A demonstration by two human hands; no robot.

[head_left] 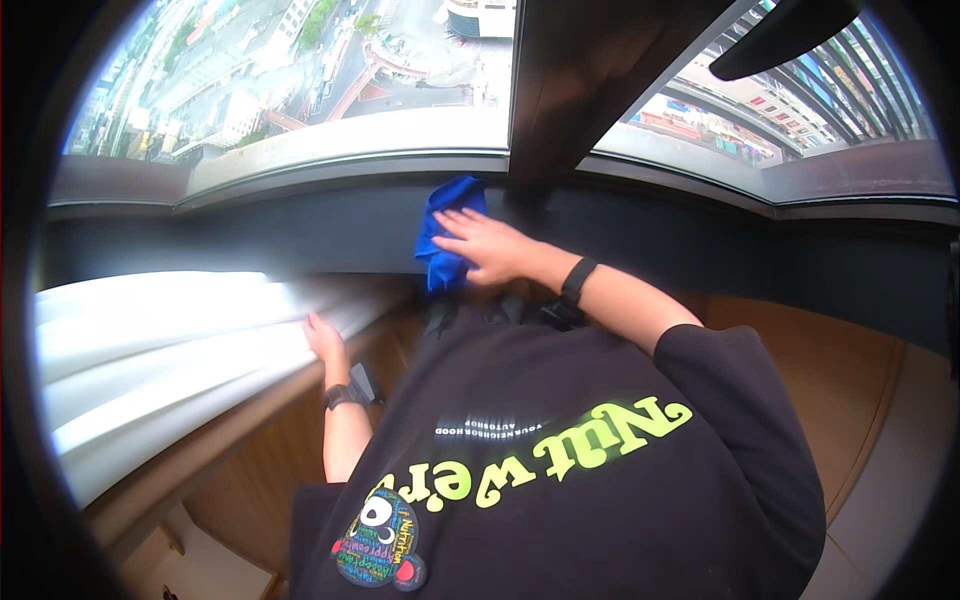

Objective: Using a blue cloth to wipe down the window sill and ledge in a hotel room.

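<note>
My right hand [485, 245] lies on a blue cloth [455, 205], fingers stretched out and spread, pressing it onto the dark window ledge [345, 225]. The cloth is crumpled, and part of it hangs over the ledge's near edge. Lower on the left, my left hand [327, 338] is closed at the edge of a white curtain [180, 340]. Some of its fingers are hidden in the bright fabric. The curtain's folds spread away to the left. Each wrist wears a dark band.
Beyond the ledge, large window panes [330, 70] look down on streets and buildings. A dark frame post [590, 80] divides them. At the upper right a dark curved object [785, 40] juts in. Brown wood panels [810, 370] stand below the ledge.
</note>
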